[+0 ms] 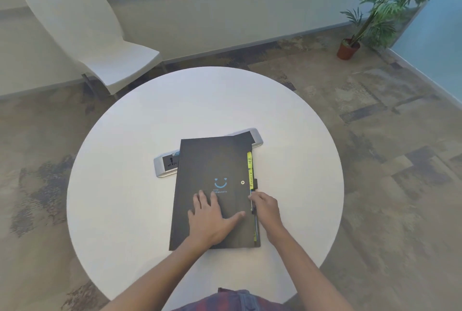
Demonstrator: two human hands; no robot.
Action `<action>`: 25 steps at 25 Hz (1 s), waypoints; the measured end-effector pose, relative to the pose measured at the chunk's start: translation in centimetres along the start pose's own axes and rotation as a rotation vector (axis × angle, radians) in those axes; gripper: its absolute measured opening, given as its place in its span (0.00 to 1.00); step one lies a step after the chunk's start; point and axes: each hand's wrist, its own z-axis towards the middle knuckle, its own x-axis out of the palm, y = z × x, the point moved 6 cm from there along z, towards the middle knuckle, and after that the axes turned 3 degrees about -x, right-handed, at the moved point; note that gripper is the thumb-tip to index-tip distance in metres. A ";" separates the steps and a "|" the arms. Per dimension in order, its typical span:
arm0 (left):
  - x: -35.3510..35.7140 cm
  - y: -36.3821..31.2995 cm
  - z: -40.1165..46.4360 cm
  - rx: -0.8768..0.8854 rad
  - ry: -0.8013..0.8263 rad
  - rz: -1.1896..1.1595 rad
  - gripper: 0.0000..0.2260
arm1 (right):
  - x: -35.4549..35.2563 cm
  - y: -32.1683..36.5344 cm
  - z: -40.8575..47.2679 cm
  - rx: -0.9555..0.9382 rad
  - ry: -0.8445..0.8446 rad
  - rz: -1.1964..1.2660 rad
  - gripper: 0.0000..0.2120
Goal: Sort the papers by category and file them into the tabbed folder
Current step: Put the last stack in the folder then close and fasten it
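A closed black tabbed folder [210,168] with a blue smiley print and a metal snap lies in the middle of the round white table [125,135]. Yellow index tabs [249,170] stick out along its right edge. My left hand [212,218] lies flat on the lower part of the cover with fingers spread. My right hand [266,208] is at the folder's right edge, its fingertips touching the tabs and page edges; whether it pinches them I cannot tell. No loose papers are in sight.
A grey power socket strip [166,164] is set into the table under the folder's far end. A white chair [95,35] stands beyond the table on the left. A potted plant [350,48] is on the floor at the far right.
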 end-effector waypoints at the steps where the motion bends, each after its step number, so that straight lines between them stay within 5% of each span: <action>1: 0.1 -1.3 -0.2 0.015 0.044 -0.032 0.53 | 0.3 0.1 -0.2 0.018 0.034 0.070 0.08; 11: 0.7 -4.2 -0.9 0.041 0.042 0.049 0.41 | 1.9 1.0 -0.8 0.038 0.134 0.194 0.15; 20: 0.4 -4.0 -0.2 0.102 0.106 -0.006 0.32 | 0.1 2.7 0.8 -0.320 -0.115 -0.637 0.15; 25: 0.4 -3.7 0.0 0.109 0.134 -0.030 0.32 | 1.5 4.2 3.1 -0.448 0.107 -0.841 0.19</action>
